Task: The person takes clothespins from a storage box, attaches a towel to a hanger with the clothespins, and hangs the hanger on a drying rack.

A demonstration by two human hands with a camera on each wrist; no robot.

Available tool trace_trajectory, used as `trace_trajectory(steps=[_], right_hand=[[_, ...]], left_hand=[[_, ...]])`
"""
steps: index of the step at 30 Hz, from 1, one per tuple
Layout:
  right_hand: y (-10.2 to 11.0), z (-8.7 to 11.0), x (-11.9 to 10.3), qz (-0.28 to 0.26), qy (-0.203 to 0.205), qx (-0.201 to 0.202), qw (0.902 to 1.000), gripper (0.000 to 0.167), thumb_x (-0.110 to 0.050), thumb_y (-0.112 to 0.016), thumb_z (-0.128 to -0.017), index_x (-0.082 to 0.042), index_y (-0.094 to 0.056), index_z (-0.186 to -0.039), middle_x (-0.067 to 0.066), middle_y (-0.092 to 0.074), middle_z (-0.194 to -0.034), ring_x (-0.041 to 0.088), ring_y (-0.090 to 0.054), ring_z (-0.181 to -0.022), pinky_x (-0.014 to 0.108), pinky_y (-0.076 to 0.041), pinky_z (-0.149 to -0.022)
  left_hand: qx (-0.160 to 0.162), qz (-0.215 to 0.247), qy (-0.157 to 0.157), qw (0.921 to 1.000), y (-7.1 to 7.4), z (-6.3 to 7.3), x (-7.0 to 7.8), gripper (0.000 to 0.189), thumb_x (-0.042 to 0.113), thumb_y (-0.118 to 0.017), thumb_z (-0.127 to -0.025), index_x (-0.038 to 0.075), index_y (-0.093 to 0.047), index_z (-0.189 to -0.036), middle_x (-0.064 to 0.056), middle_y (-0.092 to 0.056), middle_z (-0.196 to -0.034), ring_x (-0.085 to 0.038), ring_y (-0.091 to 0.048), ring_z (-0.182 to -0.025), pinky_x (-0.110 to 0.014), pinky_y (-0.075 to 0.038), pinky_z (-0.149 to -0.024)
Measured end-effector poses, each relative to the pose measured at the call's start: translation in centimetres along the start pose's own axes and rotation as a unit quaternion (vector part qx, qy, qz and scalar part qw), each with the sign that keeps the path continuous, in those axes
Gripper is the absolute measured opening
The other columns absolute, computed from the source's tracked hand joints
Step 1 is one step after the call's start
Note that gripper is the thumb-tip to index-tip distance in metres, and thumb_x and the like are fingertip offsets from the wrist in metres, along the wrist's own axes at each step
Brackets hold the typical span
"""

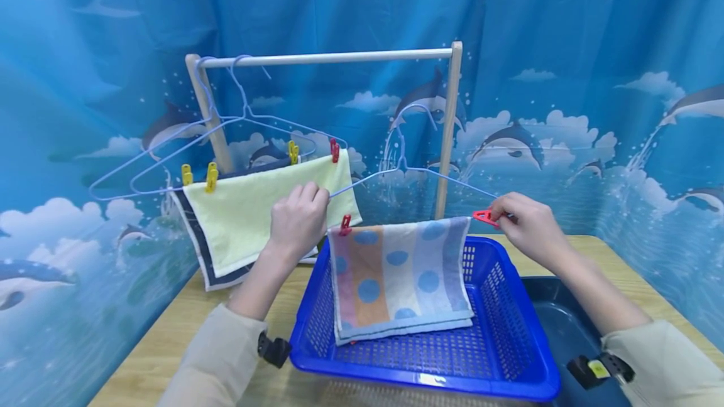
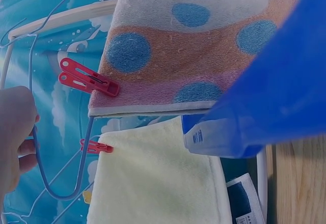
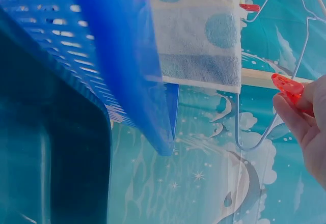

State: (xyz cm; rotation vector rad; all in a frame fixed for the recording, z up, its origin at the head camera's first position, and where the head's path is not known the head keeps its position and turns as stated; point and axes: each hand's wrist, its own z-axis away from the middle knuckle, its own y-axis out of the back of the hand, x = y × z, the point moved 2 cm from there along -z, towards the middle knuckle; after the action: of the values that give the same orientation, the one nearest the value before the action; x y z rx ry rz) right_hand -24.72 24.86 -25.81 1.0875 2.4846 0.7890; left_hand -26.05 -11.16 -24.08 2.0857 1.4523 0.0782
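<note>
My left hand (image 1: 300,218) grips the left arm of a periwinkle wire hanger (image 1: 403,163). Over its lower bar hangs a folded towel (image 1: 397,272) with coloured stripes and blue dots. A red clothespin (image 2: 89,77) clips the towel's left corner to the hanger. Between thumb and fingers, my right hand (image 1: 528,225) pinches another red clothespin (image 3: 288,87). That clothespin points toward the towel's right corner, and in the right wrist view it is apart from the cloth, close to the hanger wire. Below the towel stands a blue perforated basket (image 1: 430,382).
At the back, a rack (image 1: 334,57) carries two hangers on its left side, with a pale yellow towel (image 1: 254,218) and a dark towel (image 1: 198,247) clipped by yellow and red clothespins. A dark teal tub (image 1: 557,306) sits right of the basket on the wooden table (image 1: 170,338).
</note>
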Motion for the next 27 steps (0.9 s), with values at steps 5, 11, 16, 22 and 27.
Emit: trace_trajectory(steps=[5,11,16,22,27], right_hand=[[-0.3,-0.3,-0.2,0.001,0.001,0.004,1.0,0.021,0.016,-0.062,-0.072,-0.005,-0.066,-0.073,0.006,-0.066,-0.08,0.02,-0.061,-0.069,0.033,-0.046,-0.052],[-0.4,-0.4,-0.3,0.003,0.02,0.008,0.9998,0.021,0.017,-0.064,-0.07,-0.004,-0.068,-0.073,0.004,-0.063,-0.08,0.018,-0.059,-0.069,0.033,-0.047,-0.055],[-0.6,-0.4,-0.3,0.0,0.015,0.004,0.9999,0.02,0.016,-0.062,-0.071,-0.003,-0.068,-0.074,0.004,-0.062,-0.081,0.017,-0.057,-0.067,0.031,-0.046,-0.053],[-0.8,-0.9,-0.5,-0.008,-0.01,-0.015,0.9998,0.017,0.013,-0.06,-0.075,0.0,-0.07,-0.079,0.008,-0.064,-0.085,0.019,-0.06,-0.068,0.031,-0.046,-0.053],[-1.1,-1.3,-0.7,-0.021,-0.043,-0.05,0.9976,0.016,0.013,-0.062,-0.076,0.003,-0.069,-0.087,0.013,-0.063,-0.092,0.025,-0.062,-0.075,0.04,-0.053,-0.061]], left_hand=[[0.006,0.002,-0.002,1.0,-0.1,0.1,-0.1,0.006,0.004,-0.058,-0.079,0.001,-0.063,-0.082,-0.01,-0.059,-0.076,-0.023,-0.052,-0.057,-0.032,-0.038,-0.036],[0.013,0.005,0.0,0.9999,-0.2,0.1,-0.2,0.006,0.004,-0.059,-0.08,0.001,-0.064,-0.081,-0.01,-0.059,-0.075,-0.022,-0.051,-0.056,-0.032,-0.038,-0.035],[0.008,0.007,0.002,0.9999,-0.3,0.1,-0.3,0.005,0.003,-0.059,-0.08,0.001,-0.064,-0.081,-0.01,-0.059,-0.075,-0.022,-0.05,-0.056,-0.032,-0.037,-0.035],[0.006,0.006,0.002,1.0,-0.3,0.1,-0.3,0.005,0.003,-0.06,-0.079,0.001,-0.064,-0.081,-0.01,-0.059,-0.076,-0.022,-0.051,-0.056,-0.031,-0.038,-0.036],[0.008,0.008,0.001,0.9999,-0.3,0.2,-0.3,0.004,0.003,-0.06,-0.079,0.001,-0.064,-0.081,-0.01,-0.059,-0.076,-0.022,-0.052,-0.057,-0.032,-0.038,-0.036]])
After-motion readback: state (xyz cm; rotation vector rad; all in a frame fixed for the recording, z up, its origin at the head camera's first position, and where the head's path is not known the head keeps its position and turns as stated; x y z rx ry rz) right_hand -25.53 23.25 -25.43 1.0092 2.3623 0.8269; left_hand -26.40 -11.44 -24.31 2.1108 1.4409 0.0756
